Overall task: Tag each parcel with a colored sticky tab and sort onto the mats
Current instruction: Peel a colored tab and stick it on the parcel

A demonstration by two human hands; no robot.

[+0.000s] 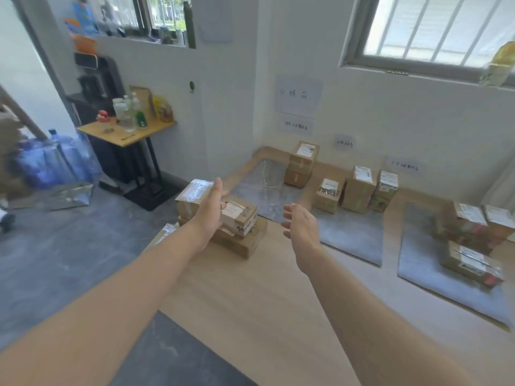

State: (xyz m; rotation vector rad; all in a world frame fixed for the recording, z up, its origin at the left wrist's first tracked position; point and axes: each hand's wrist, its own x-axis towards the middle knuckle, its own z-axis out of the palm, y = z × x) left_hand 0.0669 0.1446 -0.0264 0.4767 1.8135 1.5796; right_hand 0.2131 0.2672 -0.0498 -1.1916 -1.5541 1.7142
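Note:
A pile of brown cardboard parcels [242, 218] sits at the table's left edge. My left hand [213, 208] lies over the top parcels of that pile, fingers extended between two boxes; whether it grips one is unclear. My right hand [299, 227] hovers open just right of the pile, touching nothing. Three grey mats lie along the wall: the left mat [264, 190] holds a stack of two parcels [302, 164], the middle mat [354, 232] holds three parcels [358, 190], and the right mat [426, 263] holds several parcels [473, 232] with red tabs.
The light wooden table [278, 302] runs along the wall under paper signs [299, 94]. To the left stand a small side table with bottles [126, 126] and water jugs [55, 160] on the grey floor. A barred window [434, 29] is above.

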